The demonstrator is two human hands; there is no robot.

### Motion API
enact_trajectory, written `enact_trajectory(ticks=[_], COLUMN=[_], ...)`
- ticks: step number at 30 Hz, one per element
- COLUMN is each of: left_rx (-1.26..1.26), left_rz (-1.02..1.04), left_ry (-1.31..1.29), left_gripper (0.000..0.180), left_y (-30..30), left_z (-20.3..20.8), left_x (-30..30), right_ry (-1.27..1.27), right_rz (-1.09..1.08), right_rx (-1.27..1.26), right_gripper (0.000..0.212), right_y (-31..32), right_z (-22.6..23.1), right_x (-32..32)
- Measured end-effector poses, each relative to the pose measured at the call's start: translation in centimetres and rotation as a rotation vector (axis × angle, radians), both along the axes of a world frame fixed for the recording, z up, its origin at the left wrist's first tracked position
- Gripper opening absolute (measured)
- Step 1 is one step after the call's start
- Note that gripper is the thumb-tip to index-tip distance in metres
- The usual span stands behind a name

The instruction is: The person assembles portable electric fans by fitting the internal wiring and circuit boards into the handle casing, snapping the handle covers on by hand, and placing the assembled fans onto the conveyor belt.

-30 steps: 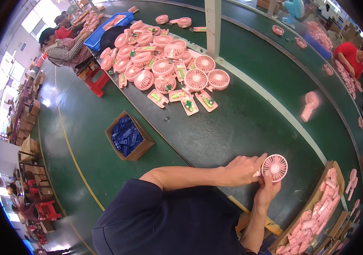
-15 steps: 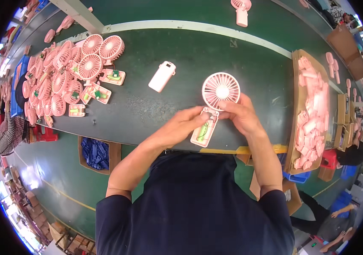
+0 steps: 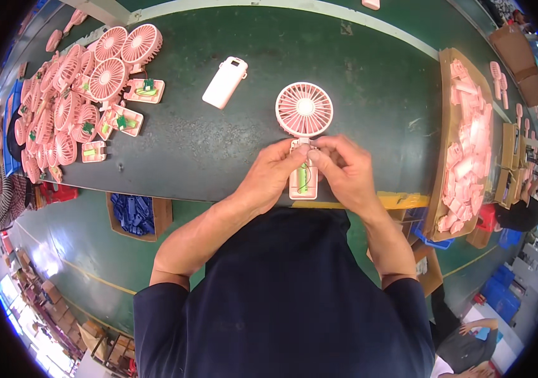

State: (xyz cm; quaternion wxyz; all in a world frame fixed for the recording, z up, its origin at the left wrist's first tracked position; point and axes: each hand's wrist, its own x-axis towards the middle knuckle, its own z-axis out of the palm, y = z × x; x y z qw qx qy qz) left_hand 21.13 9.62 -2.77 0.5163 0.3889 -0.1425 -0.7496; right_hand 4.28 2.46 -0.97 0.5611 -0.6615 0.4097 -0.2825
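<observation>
A pink handheld fan [image 3: 305, 108] lies over the bench in front of me, its round grille pointing away and its opened handle toward me. Inside the handle show a green battery cell and thin dark wires. My left hand [image 3: 273, 169] grips the handle's left side, thumb near the neck. My right hand [image 3: 343, 165] is closed at the neck from the right, thumb and fingertips pressed together by the wires; what the tips pinch is too small to make out. A loose pink handle cover [image 3: 225, 82] lies beyond my left hand.
Many pink fans [image 3: 61, 101] with open handles are heaped on the left of the bench [image 3: 180, 145]. At the right stands a cardboard box [image 3: 436, 189] of pink handle parts. Below the bench is a box of blue parts [image 3: 133, 214]. Other people sit at both sides.
The fan has turned more upright in my hands, its grille now straight above the handle. My right hand has moved down from the grille's rim to the neck. The whole view has shifted slightly.
</observation>
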Motion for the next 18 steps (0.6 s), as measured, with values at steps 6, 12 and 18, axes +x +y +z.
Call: enact_trajectory(ticks=[6,12,18], left_rx=[0.046,-0.013,-0.015], left_rz=[0.017,0.044,0.038], left_ry=[0.060,-0.017,-0.032], left_gripper=[0.039,0.036,0.038], left_y=[0.6,0.9,0.5], left_z=[0.3,-0.9,-1.1], left_x=[-0.1,-0.6,-0.8], right_ry=[0.015,0.005,0.005], right_rz=[-0.001,-0.021,0.000], right_rx=[-0.062,0.078,0.448], right_gripper=[0.016,0.013,0.014], right_y=[-0.1,0.3,-0.9], right_z=[-0.6,-0.3,0.8], right_x=[0.0,0.4,0.4])
